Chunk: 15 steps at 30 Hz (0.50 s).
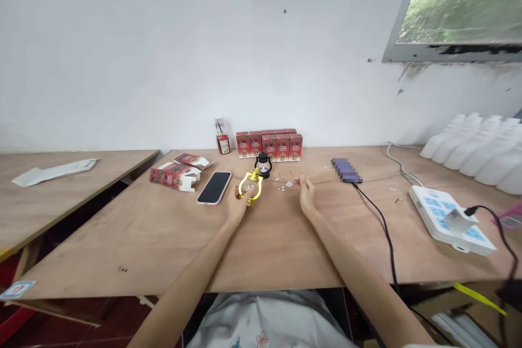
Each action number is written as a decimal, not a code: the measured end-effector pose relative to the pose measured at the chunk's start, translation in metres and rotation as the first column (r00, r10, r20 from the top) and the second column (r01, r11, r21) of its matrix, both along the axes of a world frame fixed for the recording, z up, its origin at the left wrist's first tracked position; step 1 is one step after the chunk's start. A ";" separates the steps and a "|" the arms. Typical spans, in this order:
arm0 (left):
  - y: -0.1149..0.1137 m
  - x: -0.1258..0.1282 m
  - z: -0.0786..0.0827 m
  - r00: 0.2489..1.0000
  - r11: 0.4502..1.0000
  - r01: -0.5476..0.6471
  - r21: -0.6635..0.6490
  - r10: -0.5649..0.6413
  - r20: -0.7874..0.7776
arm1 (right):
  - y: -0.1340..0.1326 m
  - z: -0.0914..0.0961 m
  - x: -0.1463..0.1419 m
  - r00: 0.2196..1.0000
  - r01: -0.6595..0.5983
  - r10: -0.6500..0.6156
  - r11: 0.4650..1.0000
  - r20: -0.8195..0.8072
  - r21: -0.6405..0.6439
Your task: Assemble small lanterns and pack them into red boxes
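My left hand (236, 202) is closed around a small yellow lantern (256, 175) with a clear globe, held just above the table or resting on it; I cannot tell which. Right behind it stands a matching black lantern (263, 167), upright. My right hand (306, 194) rests on its side at the table, fingers curled together, its fingertips close to a scatter of tiny white pieces (289, 184). Whatever those fingers hold, if anything, is too small to make out.
Red boxes (269, 147) stand in rows by the wall, beside a small bottle (222, 138). Opened boxes (173, 176) and a phone (214, 188) lie left. Rightward are another phone (346, 170) on a cable, a power strip (451, 220) and white bottles (477, 144).
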<state>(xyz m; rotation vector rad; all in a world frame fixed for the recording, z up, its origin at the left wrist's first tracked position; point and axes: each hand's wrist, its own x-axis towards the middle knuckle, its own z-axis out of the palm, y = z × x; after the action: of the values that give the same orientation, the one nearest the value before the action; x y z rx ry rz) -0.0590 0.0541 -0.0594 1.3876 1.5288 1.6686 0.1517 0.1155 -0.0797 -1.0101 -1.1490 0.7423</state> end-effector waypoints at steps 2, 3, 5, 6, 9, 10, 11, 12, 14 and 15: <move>0.007 -0.007 -0.004 0.997 0.997 -0.075 -0.009 0.075 0.021 | 0.014 -0.002 0.017 0.997 0.076 -0.076 0.997 0.021 0.002; 0.010 -0.010 -0.006 0.994 0.994 -0.107 -0.012 0.107 0.030 | 0.020 -0.003 0.024 0.994 0.100 -0.100 0.995 0.036 0.000; 0.017 -0.015 -0.008 0.986 0.987 -0.163 -0.016 0.163 0.045 | 0.032 -0.004 0.033 0.989 0.129 -0.128 0.992 0.077 -0.015; 0.021 -0.016 -0.009 0.982 0.983 -0.182 -0.014 0.182 0.051 | 0.037 -0.005 0.035 0.986 0.137 -0.134 0.990 0.100 -0.024; 0.035 -0.015 -0.010 0.978 0.980 -0.199 0.003 0.198 0.067 | 0.053 -0.006 0.033 0.976 0.151 -0.141 0.987 0.168 -0.049; 0.041 -0.015 -0.010 0.979 0.981 -0.196 0.011 0.195 0.067 | 0.058 -0.006 0.030 0.972 0.154 -0.141 0.986 0.189 -0.058; 0.046 -0.014 -0.011 0.980 0.981 -0.192 0.019 0.190 0.064 | 0.063 -0.006 0.027 0.968 0.155 -0.138 0.986 0.212 -0.067; 0.051 -0.014 -0.012 0.981 0.982 -0.189 0.028 0.187 0.056 | 0.068 -0.005 0.024 0.963 0.154 -0.132 0.985 0.235 -0.075; 0.060 -0.015 -0.013 0.983 0.982 -0.184 0.051 0.183 0.031 | 0.075 -0.003 0.019 0.952 0.149 -0.120 0.985 0.280 -0.084; 0.063 -0.015 -0.014 0.983 0.981 -0.183 0.063 0.182 0.014 | 0.078 -0.002 0.016 0.947 0.150 -0.119 0.985 0.299 -0.082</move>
<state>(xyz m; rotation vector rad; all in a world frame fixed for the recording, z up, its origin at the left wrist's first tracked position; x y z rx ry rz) -0.0743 0.1175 -0.0731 1.3038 1.6538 1.8448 0.1676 0.1931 -0.0813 -1.3062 -1.2901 0.5585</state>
